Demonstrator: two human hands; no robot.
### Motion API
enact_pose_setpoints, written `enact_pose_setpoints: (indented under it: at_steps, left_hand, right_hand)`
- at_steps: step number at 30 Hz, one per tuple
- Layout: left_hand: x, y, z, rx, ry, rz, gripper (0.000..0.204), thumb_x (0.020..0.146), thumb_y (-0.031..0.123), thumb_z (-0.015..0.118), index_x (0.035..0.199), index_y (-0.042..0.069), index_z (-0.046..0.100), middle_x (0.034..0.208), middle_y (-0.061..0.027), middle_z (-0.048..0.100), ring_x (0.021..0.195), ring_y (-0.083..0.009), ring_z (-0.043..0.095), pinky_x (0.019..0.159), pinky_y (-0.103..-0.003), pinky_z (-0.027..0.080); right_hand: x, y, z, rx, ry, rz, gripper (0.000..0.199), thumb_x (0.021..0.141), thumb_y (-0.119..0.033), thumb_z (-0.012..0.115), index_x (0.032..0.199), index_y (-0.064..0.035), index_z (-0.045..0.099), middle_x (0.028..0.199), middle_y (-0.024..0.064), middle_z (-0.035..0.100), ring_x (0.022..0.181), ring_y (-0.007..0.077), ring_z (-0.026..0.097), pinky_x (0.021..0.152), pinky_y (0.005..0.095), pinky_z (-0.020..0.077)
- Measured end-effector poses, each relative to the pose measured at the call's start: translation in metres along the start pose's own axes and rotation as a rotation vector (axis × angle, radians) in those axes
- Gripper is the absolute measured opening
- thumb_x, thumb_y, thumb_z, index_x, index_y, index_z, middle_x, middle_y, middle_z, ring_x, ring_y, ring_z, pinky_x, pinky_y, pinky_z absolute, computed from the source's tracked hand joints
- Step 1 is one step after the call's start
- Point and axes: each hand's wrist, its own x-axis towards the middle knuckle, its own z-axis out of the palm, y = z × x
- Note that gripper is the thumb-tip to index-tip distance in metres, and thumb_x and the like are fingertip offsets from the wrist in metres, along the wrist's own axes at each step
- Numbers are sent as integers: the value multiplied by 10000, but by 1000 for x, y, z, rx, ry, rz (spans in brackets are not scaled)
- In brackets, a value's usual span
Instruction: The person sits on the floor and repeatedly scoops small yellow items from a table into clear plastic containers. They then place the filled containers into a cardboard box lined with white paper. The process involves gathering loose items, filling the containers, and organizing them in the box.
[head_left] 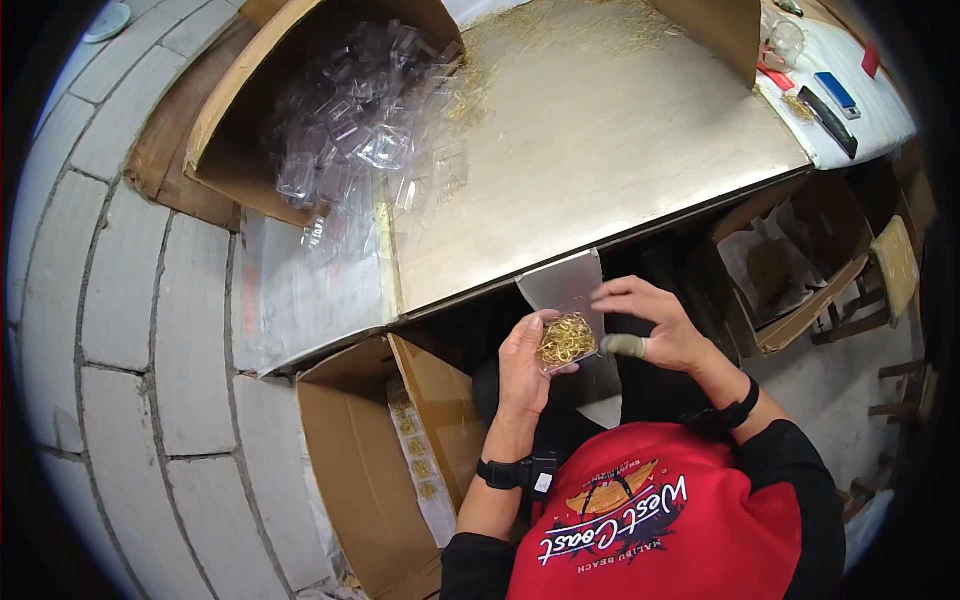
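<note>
My left hand (525, 365) is wrapped round a small clear plastic box (548, 370), held above my lap at the table's front edge. Small gold-coloured wire pieces (568, 340) fill the box in a tangled heap; they are too small for me to tell their exact kind. Just right of the box, my right hand (655, 325) has its fingers stretched and apart, with nothing seen in them. A pale covering wraps its thumb (625, 346), which is close to the box's edge. Behind the box, a grey panel (562, 283) slopes down from the table edge.
Many empty clear boxes (350, 130) spill from a tipped carton (225, 110) onto the table (580, 150). Loose gold pieces lie at its far side. Open cartons stand below: one at left (345, 440) with filled boxes, another at right (800, 310).
</note>
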Motion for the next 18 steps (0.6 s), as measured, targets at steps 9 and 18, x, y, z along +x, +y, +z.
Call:
enact_pose_setpoints:
  at_steps: [9,18]
  left_hand:
    - [3,-5,0,-54,36,-30,220,936,154,531,1101,9,534,956,-127,646,777,-218,687,548,-326,613]
    - [0,-11,3,23,98,-45,223,938,188,541,1079,16,565,942,-108,646,762,-193,682,526,-301,598]
  right_hand:
    - [-11,7,5,-341,-148,-209,254,692,-91,741,934,-87,664,815,50,543,664,198,586,540,306,473]
    - [-7,4,8,-229,-137,-106,247,709,-82,727,932,-58,623,837,64,563,656,236,602,543,324,484]
